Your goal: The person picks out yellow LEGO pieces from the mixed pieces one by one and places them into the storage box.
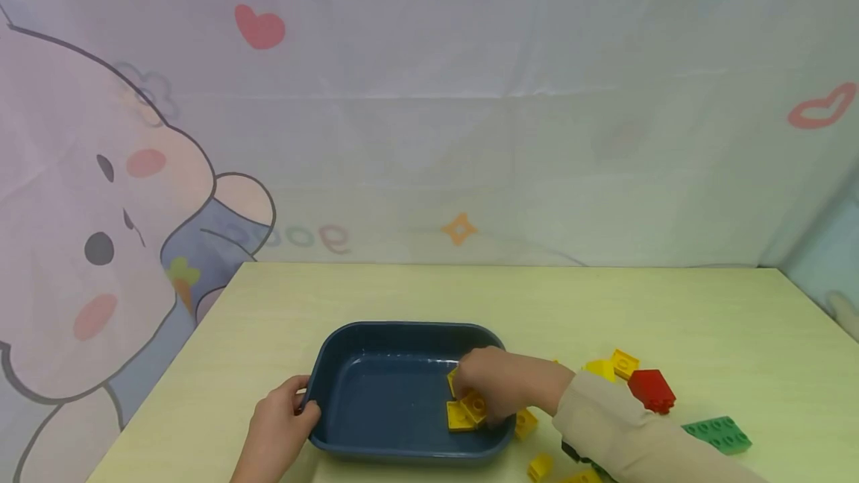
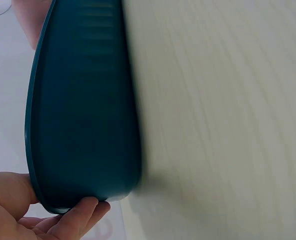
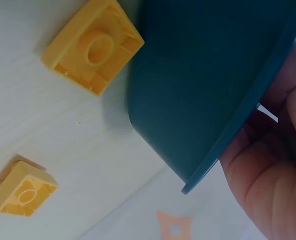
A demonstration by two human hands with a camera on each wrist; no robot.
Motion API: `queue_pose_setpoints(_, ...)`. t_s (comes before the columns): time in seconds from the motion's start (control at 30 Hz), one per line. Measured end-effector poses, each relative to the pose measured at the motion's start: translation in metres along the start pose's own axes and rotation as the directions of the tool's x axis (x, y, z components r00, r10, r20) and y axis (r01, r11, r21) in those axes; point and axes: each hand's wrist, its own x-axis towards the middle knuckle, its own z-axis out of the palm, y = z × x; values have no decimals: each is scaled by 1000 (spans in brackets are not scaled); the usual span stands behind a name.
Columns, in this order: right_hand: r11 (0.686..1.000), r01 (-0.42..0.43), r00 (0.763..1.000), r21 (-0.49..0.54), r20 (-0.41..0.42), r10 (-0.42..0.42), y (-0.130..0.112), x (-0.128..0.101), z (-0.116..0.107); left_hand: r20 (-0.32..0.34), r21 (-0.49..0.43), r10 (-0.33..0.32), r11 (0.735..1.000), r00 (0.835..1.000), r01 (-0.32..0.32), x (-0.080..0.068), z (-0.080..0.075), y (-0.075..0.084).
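**Head view: yellow bricks going into the blue tray, several still outside**

Head view shows the right hand reaching over the right wall of the dark blue tray, which sits near the front edge of the surface, left of centre. Its fingers are curled down on a cluster of yellow bricks lying on the tray floor at its right end; whether they actually pinch a brick or only rest on it, I cannot tell. The left hand grips the tray's left rim, thumb over the edge; the left wrist view confirms fingers curled under the rim.

As a judgement, the work is partly done: a few yellow bricks are in the tray, more remain outside. One yellow brick lies just beside the tray's right wall, and another yellow one is at the front edge; the right wrist view shows both upside down, hollow side up. Further right, two more yellow bricks, a red brick and a green plate lie well apart from the tray.
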Motion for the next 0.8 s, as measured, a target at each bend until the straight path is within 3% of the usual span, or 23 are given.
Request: queue_pose_setpoints(0.8,999,47,999,5,-17,-47,8,-9,-15,18,-3,-18,1000,1000,18,1,0,-1)
